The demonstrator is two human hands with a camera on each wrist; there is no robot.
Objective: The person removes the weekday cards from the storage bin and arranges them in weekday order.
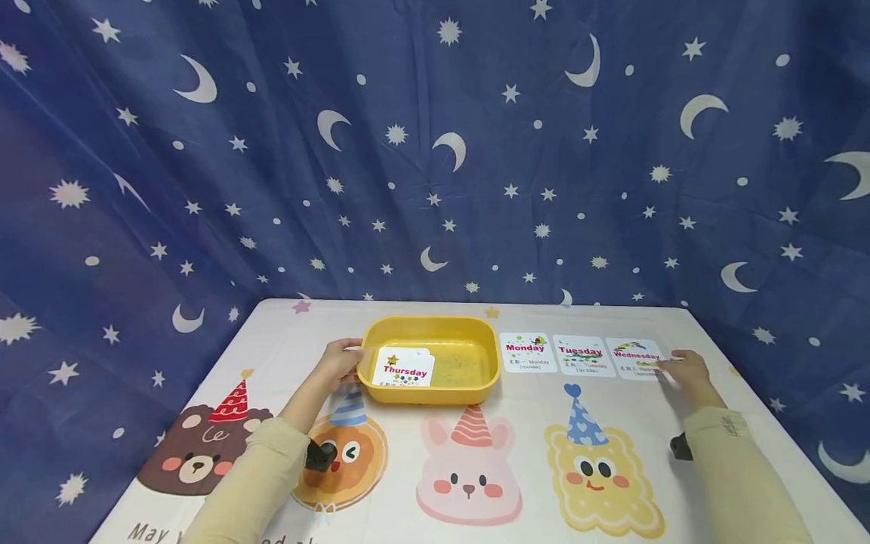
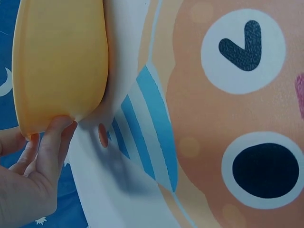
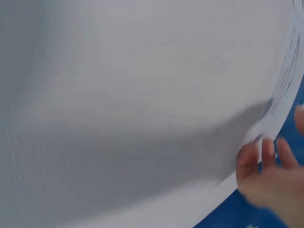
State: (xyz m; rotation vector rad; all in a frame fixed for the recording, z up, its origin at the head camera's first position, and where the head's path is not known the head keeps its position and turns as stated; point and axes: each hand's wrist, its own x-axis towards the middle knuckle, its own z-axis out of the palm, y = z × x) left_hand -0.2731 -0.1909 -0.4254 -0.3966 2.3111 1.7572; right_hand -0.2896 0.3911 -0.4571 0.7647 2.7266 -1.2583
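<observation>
My left hand (image 1: 342, 361) grips the left end of a yellow plastic tray (image 1: 435, 396); in the left wrist view its fingers (image 2: 49, 142) lie against the tray's outer wall at the rim. Inside the tray, at its left, lies a white Thursday card (image 1: 404, 368) with another card's edge showing behind it. To the tray's right the Monday card (image 1: 528, 353), Tuesday card (image 1: 584, 356) and Wednesday card (image 1: 636, 359) lie flat in a row. My right hand (image 1: 688, 372) has its fingertips at the Wednesday card's right edge, fingers loosely bent and blurred in the right wrist view.
The table is covered by a white cloth (image 1: 537, 468) printed with cartoon faces and party hats. A blue curtain (image 1: 435, 189) with moons and stars hangs behind the table and along both sides. Dark wrist cameras (image 1: 321, 455) sit under both forearms.
</observation>
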